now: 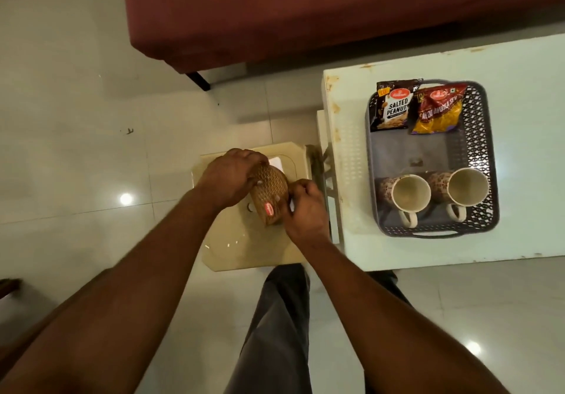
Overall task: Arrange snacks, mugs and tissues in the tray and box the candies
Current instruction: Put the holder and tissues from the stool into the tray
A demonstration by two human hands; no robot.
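Observation:
A brown patterned candy box [269, 196] with a red oval label sits on a beige stool [244, 246]. My left hand [229, 176] grips its far left end, and my right hand [305, 207] holds its near right side. Something white [276, 161] lies under the box, mostly hidden. On the white table [526, 149] stands a grey lattice tray [480, 149]. It holds a salted peanuts packet [393, 106] and a red and yellow sev packet [437, 110] at the far end, and two patterned mugs [408, 197] [463, 190] at the near end.
A dark red sofa [305, 11] stretches across the far side on a pale tiled floor [76, 118]. A low white shelf edge [321, 124] sits between stool and table. My grey trouser leg [275, 332] is below the stool.

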